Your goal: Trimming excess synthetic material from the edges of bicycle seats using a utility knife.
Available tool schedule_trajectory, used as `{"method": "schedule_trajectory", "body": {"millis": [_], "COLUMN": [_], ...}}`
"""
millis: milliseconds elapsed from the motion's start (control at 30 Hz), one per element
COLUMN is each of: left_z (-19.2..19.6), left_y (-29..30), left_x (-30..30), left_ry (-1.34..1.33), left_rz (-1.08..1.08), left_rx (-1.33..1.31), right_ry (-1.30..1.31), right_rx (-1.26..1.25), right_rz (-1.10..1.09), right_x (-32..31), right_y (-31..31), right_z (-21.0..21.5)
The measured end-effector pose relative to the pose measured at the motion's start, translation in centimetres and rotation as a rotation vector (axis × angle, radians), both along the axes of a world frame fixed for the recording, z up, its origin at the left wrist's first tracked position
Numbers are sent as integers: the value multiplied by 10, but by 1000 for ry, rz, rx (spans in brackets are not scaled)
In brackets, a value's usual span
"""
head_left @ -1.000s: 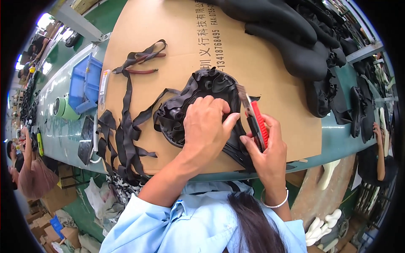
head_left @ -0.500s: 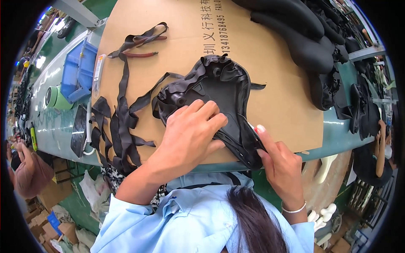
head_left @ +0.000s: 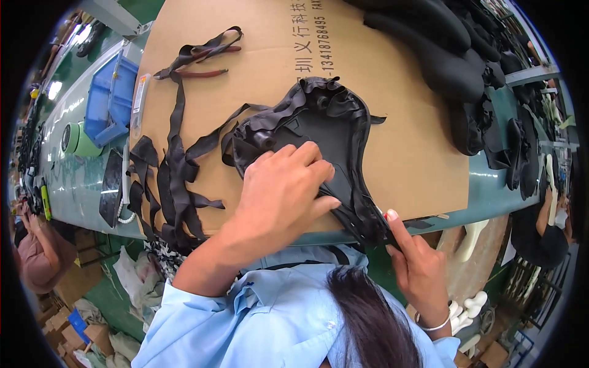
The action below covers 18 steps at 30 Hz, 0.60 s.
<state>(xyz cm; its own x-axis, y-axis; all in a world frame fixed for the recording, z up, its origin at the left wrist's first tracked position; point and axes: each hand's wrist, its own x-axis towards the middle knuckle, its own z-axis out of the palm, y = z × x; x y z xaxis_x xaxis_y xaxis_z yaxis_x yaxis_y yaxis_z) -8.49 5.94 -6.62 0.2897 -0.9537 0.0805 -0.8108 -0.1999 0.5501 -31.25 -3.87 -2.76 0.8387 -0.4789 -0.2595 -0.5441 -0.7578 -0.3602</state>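
A black bicycle saddle [head_left: 331, 141] lies upside down on the cardboard, its nose pointing toward me over the table edge. Gathered black cover material runs round its rim. My left hand [head_left: 285, 187] is closed on the saddle's middle, fingers curled over its hollow underside. Beside the nose, on its right edge, my right hand [head_left: 420, 260] pinches a small, thin blade with a red part [head_left: 386, 216]; most of it is hidden by the fingers. A loose strip of black material [head_left: 420, 224] sticks out just beyond those fingertips.
Black offcut strips [head_left: 178, 172] lie in a heap on the left, one reaching red-handled pliers [head_left: 205, 73] farther back. Blue bins [head_left: 110, 101] and a green tape roll [head_left: 80, 140] stand at far left. Black saddles [head_left: 454, 73] are piled at back right. Other people sit at both sides.
My right hand has slid toward me and slightly right along the saddle's edge, down by the nose. A strip now shows beyond it. My left hand stays nearly in place.
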Motion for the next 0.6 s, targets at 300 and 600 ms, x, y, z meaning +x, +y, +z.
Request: {"method": "schedule_trajectory", "body": {"millis": [300,600], "left_z": [-24,-14], "left_y": [-27,-17], "left_x": [-32,-12], "left_ry": [46,617], "left_rz": [219,151], "left_rx": [-45,-27], "right_ry": [-579,-506], "right_rx": [405,226], "right_rz": [-401,52], "right_x": [-9,14], "right_y": [-7,-28], "right_z": [-34,-40]}}
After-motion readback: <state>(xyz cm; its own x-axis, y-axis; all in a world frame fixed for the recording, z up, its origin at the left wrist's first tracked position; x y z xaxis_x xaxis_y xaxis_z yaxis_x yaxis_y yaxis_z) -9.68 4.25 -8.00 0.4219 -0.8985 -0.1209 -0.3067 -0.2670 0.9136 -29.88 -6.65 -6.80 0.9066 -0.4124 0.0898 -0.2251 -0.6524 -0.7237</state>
